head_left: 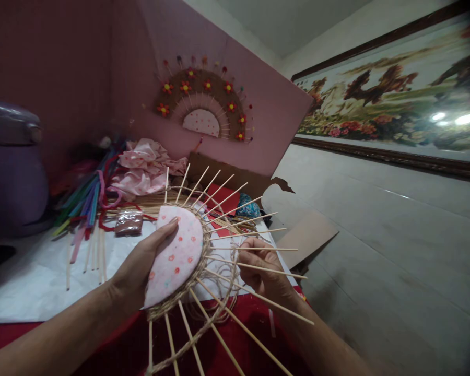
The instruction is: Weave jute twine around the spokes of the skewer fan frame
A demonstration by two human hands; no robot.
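Observation:
My left hand (138, 261) grips a half-round piece (182, 245) covered in pale pink cloth with small red flowers, thumb on its face. Braided twine edges its curve, and several thin wooden sticks (254, 339) fan out from it. A second line of twine (194, 339) runs across the sticks in a wider arc. At the right side my right hand (263, 265) is closed among the sticks, with fingertips pinched on the twine where the arc meets them. Loose twine loops hang behind the sticks. The fingers' far sides are hidden.
A finished-looking fan-shaped piece with red flowers (207, 85) stands against a pink board (266, 104). Behind my hands lie pipe cleaners (88, 201), crumpled pink cloth (144, 164), a brown packet (128, 223), red paper (220, 198) and a blue yarn ball (248, 205). A purple appliance (13, 172) stands left.

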